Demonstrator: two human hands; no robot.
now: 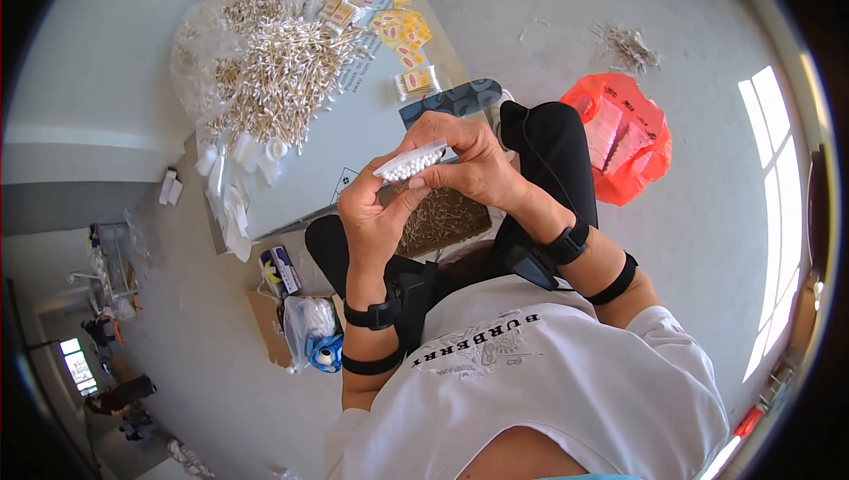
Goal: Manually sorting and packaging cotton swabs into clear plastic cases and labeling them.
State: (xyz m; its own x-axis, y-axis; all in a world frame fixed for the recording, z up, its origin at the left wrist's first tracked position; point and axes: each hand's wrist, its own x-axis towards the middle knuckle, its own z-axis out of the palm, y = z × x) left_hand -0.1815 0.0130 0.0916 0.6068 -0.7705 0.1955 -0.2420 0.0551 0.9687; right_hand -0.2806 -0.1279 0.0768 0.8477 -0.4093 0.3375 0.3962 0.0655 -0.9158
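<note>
- Over on the left, the table has a big loose heap of cotton swabs on it.
- Left-hand fingers are curled shut under the small clear packet of swabs, held above my lap.
- Right-hand fingers pinch its top edge closed.
- Orange bag lies on the floor, far right.

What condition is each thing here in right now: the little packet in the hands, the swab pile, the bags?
Small clear plastic packet of white cotton swabs: filled, held up by both hands.
Left hand: gripping the packet from below.
Right hand: pinching the packet's top.
Loose pile of cotton swabs: spilled across the grey board.
Big clear plastic bag: open, slack.
Yellow-labelled small packets: scattered on the board.
Orange plastic bag: open on the floor.
</note>
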